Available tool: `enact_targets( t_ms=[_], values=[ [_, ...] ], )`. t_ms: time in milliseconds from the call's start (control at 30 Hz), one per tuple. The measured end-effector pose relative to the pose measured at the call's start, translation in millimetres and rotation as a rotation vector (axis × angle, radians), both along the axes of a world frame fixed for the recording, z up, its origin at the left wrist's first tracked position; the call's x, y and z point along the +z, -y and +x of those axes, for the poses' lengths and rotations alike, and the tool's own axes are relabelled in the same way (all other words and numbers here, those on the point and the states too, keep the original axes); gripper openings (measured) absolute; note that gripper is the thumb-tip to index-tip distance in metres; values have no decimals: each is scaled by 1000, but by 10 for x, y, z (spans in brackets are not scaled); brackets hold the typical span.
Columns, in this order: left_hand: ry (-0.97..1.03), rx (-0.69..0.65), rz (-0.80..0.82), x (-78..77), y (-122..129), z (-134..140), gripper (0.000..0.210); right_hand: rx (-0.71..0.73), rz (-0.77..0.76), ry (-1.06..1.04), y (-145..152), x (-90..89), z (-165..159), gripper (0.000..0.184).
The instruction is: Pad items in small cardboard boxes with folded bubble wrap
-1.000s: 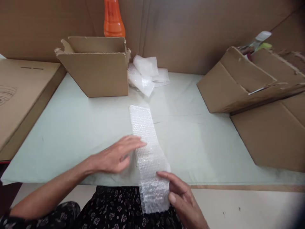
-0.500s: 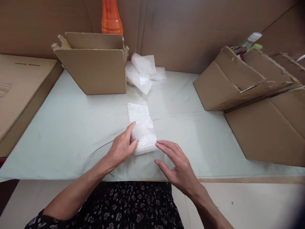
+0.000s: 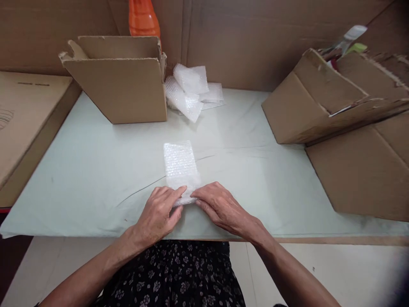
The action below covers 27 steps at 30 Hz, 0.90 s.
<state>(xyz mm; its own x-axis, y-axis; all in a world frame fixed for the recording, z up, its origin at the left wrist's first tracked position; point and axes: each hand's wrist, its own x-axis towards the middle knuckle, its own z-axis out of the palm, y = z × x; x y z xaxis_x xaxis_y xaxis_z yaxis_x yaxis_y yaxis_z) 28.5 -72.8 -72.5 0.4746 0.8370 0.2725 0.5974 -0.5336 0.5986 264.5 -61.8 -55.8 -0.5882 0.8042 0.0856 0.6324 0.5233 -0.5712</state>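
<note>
A strip of clear bubble wrap (image 3: 180,160) lies on the pale green cloth in front of me, its near part folded over on itself. My left hand (image 3: 161,210) grips the near left corner of the fold between thumb and fingers. From the other side, my right hand (image 3: 220,207) pinches the near right corner, thumb below and fingers on top. The fingertips of both hands almost meet along the near edge. Whether anything lies inside the fold cannot be seen.
Several loose bubble wrap pieces (image 3: 188,91) lie beside an open cardboard box (image 3: 128,91) at the back. An orange bottle (image 3: 143,19) stands behind it. More cardboard boxes (image 3: 294,113) stand on the right, one with a bottle (image 3: 349,36) inside. A flat carton (image 3: 28,123) lies left.
My right hand has moved left and closed on the wrap's near right corner. My left hand has shifted down to the near left corner. The wrap's near end looks drawn up more.
</note>
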Motion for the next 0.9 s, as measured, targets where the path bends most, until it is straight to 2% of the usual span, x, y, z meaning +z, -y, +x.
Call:
enact_targets(
  t_ms=[67, 167, 233, 267, 367, 433, 533, 600, 633, 767, 833, 900],
  values=[
    [16, 75, -64, -53, -23, 8, 39, -102, 7, -95, 6, -15, 9, 25],
    [9, 182, -133, -135, -120, 11, 41, -290, 259, -174, 48, -62, 27, 29],
    [-23, 220, -114, -172, -187, 17, 43, -275, 398, -117, 64, -100, 14, 27],
    [-41, 233, -85, -182, -212, 21, 43, -223, 412, -57, 57, -121, -4, 27],
    [-66, 271, 52, -164, -228, 23, 42, -45, 348, 97, -24, -189, -84, 28],
    [-40, 228, 102, -113, -178, -8, 42, -17, 298, 101, -90, -207, -117, 27],
    [25, 87, 16, -25, -55, -95, 43, -26, 123, 16, -113, -155, -101, 27],
    [48, 45, -66, -3, -4, -144, 42, -29, -4, -31, -71, -95, -77, 27],
    [44, 48, -84, -10, -3, -157, 40, -50, -14, -39, -40, -68, -71, 28],
    [-77, 159, -39, -102, -156, -144, 35, -141, 234, 49, 62, -37, -125, 27],
    [-105, 219, -34, -127, -246, -134, 34, -68, 294, 125, 63, -77, -176, 27],
    [-31, 272, -69, -117, -267, -143, 36, -13, 288, 167, 19, -140, -216, 25]
  ],
)
